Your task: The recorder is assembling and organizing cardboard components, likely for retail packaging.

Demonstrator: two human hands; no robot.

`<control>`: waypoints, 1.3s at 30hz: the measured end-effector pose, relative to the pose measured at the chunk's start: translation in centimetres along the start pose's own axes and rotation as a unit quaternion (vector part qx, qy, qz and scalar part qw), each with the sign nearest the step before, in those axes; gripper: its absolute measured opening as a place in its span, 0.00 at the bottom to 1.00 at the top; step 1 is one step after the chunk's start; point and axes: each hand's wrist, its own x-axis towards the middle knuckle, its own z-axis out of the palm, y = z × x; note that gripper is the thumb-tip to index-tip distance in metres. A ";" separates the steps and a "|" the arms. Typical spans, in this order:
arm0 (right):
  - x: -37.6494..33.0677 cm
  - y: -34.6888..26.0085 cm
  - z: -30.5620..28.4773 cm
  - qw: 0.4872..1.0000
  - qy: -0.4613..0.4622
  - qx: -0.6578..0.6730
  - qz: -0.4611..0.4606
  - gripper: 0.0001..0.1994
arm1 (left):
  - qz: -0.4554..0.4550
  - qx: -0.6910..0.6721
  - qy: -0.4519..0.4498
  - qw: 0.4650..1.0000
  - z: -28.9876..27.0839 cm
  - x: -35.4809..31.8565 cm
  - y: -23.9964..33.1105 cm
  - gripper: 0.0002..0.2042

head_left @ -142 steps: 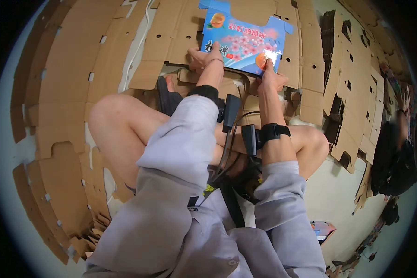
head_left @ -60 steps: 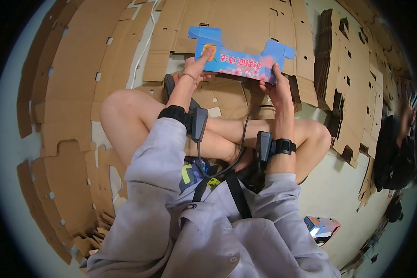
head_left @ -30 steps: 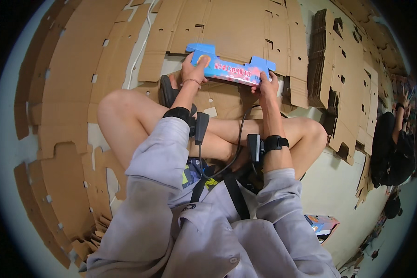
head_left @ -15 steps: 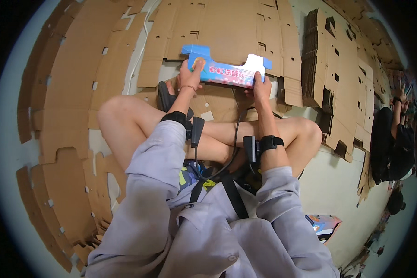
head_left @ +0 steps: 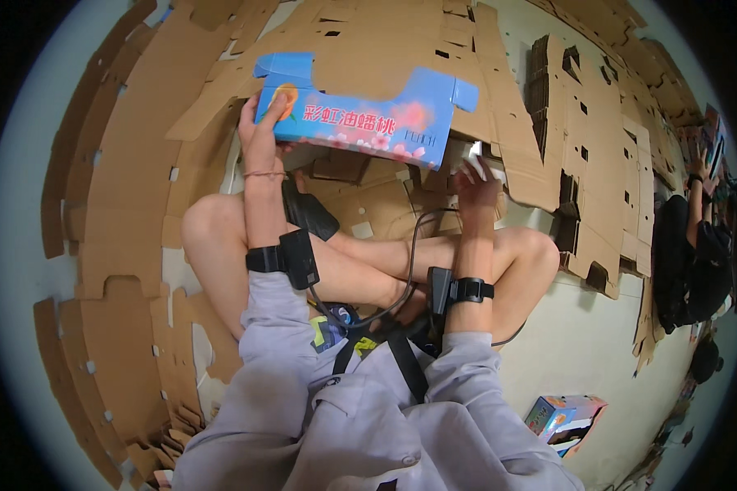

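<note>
In front of my crossed legs, a blue and pink printed cardboard panel (head_left: 344,127) stands tilted, with a peach picture, a cutout along its top and blue tabs at both upper corners. My left hand (head_left: 262,131) grips its left end, thumb on the printed face and the other fingers mostly hidden behind. Just off the panel's lower right corner is my right hand (head_left: 477,192), its fingers curled together by a small whitish piece (head_left: 477,152). What that piece is, and whether it belongs to the cardboard, is unclear.
Flat brown cardboard (head_left: 385,41) lies beyond the panel, with stacked cut sheets (head_left: 540,106) to the right and more cardboard (head_left: 115,196) at left. A printed box (head_left: 567,421) sits on the floor at lower right. Another person (head_left: 696,245) is at far right. A cable (head_left: 416,254) links my wrist devices.
The printed panel has come closer and shifted left, with my left hand still on it. My right hand has let go of its right end and dropped lower, beside the whitish piece.
</note>
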 end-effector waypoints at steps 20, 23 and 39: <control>6.6 -2.5 -2.0 0.988 0.027 0.129 -0.083 0.14 | -0.039 -0.230 -0.009 0.972 0.4 -0.4 -3.5 0.42; 6.1 -1.8 -1.9 0.986 -0.001 0.152 -0.067 0.13 | -0.085 -0.232 0.158 0.956 -1.1 0.6 -7.6 0.42; 3.5 -4.4 -4.2 0.977 0.008 0.209 -0.051 0.19 | 0.013 -0.463 -0.201 0.863 -4.5 4.7 -7.6 0.36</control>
